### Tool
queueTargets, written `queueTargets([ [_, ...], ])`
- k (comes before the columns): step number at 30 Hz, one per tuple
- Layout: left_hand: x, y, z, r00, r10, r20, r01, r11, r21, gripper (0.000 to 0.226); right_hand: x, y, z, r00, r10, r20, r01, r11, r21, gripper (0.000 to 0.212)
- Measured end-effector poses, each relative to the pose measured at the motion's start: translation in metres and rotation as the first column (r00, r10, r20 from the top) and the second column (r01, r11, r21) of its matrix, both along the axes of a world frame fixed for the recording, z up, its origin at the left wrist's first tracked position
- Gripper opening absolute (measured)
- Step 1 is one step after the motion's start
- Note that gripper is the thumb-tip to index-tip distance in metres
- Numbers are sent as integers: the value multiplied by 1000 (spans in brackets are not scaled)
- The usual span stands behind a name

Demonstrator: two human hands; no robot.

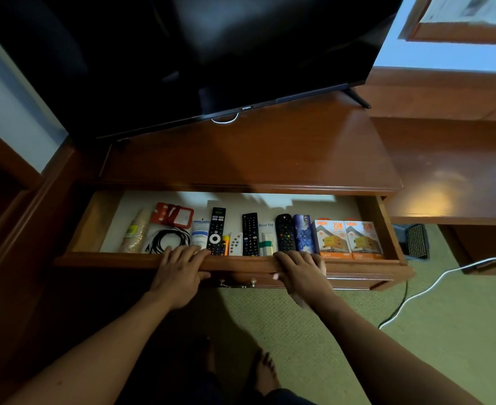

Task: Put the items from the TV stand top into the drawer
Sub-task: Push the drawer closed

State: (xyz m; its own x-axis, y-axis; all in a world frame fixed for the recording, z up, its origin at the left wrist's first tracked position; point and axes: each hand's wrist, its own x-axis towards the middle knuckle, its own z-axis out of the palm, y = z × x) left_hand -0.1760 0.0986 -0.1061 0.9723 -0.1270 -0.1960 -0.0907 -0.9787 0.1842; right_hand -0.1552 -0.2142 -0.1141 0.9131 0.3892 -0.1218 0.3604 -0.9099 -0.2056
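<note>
Nearly finished, by the look of it. Nothing loose left on the TV stand top (270,159) in view, only the TV (211,54) on its feet and a loop of white cable (225,120) under the screen's lower edge; far left of the top lost in shadow, so cannot tell there. Drawer (94,223) pulled well out and filled in a row along its front edge: paper cups (135,235) at the left end, red cards (172,214) and a coiled black cable (169,239) beside them, then a white tube (200,233), three black remotes (216,230), a small white remote (235,244), a blue patterned packet (303,233), and two orange charger boxes (347,239) at the right end. Left hand (179,273) and right hand (302,271) both laid over the drawer's front edge, fingers curled over the rim, thumbs down on the face, gripping the wood and carrying no item. Left to do, most likely: push the drawer shut.
</note>
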Motion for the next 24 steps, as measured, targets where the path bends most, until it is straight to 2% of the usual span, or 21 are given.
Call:
queueTargets([
  [7,36,2,11,998,53,-30,-50,994,100,97,34,9,8,990,-97,-104,89,993,-76,86],
  [12,70,4,15,999,31,13,-32,988,150,110,63,17,9,989,-142,-35,137,985,-104,99],
  [16,100,6,22,1000,-5,-6,6,983,186,119,97,18,23,990,-136,-29,132,984,-119,117],
  [21,146,12,38,1000,3,-13,0,969,246,152,139,23,33,993,-108,-55,97,981,-171,140],
  [24,171,14,42,999,-20,-39,30,956,291,161,160,28,32,992,-115,-52,102,974,-204,149],
])
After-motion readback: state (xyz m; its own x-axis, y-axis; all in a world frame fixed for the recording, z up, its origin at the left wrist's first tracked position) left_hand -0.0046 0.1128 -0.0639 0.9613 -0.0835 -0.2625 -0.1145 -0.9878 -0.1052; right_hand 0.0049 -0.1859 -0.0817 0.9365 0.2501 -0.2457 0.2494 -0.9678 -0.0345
